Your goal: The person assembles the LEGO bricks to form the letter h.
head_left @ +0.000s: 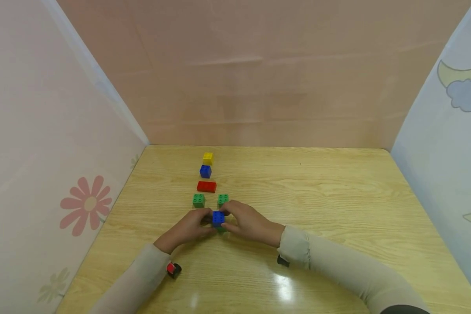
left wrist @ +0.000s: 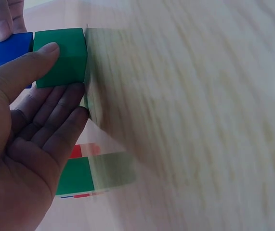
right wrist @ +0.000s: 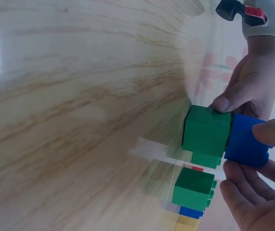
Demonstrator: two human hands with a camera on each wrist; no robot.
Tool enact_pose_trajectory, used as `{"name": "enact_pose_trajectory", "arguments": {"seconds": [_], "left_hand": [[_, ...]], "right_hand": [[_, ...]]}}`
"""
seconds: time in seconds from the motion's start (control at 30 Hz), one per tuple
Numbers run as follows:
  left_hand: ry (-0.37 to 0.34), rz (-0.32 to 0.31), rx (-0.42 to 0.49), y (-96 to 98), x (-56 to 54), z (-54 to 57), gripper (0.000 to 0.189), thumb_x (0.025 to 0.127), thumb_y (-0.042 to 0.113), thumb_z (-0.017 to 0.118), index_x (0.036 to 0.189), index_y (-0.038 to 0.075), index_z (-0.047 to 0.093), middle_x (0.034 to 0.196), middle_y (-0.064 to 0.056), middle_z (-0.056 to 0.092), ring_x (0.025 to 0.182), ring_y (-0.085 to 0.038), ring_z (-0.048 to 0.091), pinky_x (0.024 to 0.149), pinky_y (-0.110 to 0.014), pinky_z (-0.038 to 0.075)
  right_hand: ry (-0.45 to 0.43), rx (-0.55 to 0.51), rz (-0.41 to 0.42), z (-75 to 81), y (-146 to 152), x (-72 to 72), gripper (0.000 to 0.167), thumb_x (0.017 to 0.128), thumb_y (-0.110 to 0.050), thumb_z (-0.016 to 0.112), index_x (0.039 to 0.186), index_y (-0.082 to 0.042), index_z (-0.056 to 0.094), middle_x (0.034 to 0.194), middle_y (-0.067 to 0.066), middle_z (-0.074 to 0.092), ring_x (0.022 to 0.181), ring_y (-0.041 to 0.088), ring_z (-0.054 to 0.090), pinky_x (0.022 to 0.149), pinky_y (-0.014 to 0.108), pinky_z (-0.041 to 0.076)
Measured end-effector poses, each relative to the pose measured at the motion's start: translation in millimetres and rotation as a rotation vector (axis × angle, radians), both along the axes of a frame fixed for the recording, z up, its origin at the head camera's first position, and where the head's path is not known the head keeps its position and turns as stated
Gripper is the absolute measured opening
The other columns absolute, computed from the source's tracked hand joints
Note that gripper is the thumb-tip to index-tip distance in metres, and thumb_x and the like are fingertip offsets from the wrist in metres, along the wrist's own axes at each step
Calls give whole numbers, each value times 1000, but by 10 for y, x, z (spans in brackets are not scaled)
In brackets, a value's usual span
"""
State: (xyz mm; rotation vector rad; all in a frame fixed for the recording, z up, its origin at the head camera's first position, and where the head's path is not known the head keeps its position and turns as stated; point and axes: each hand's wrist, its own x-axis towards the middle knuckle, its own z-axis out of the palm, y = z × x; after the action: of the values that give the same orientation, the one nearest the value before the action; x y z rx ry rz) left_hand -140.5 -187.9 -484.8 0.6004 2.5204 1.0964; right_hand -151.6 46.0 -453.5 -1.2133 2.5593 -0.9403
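My left hand [head_left: 191, 225] pinches a green brick [left wrist: 71, 70] between thumb and fingers, low on the wooden table [head_left: 318, 192]. A blue brick [head_left: 218, 218] sits right over the green one, studs up, and my right hand [head_left: 250, 221] grips it at the sides with thumb and fingers. In the right wrist view the two bricks meet face to face, the blue brick [right wrist: 247, 142] lined up with the green brick [right wrist: 207, 130]. Just beyond the hands stand two more green bricks, one to the left [head_left: 198, 200] and one by the right fingers [head_left: 223, 199].
Further back in a rough line lie a long red brick [head_left: 206, 186], another blue brick [head_left: 206, 171] and a yellow brick [head_left: 208, 158]. Patterned side walls [head_left: 90, 203] and a plain back panel [head_left: 259, 87] enclose the table. A small black device [head_left: 174, 269] sits at the left wrist.
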Motion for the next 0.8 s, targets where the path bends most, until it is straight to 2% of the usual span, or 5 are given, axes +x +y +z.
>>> {"name": "enact_pose_trajectory", "arguments": {"seconds": [0.6,0.8], "left_hand": [[-28,4,26,-6,-10,-6,23,85,18,77,103,15,63,104,7,67,101,-10,65,89,-28,53],[-34,-7,56,-10,-12,-23,23,86,18,77,104,15,64,104,7,67,102,-10,65,90,-27,52]], "right_hand": [[50,20,16,58,-10,5,31,92,-25,69,119,-15,59,110,-3,62,102,14,62,85,24,52],[91,32,27,50,-9,-6,30,91,-27,70,118,-16,60,109,-4,62,100,13,63,82,21,52]]}}
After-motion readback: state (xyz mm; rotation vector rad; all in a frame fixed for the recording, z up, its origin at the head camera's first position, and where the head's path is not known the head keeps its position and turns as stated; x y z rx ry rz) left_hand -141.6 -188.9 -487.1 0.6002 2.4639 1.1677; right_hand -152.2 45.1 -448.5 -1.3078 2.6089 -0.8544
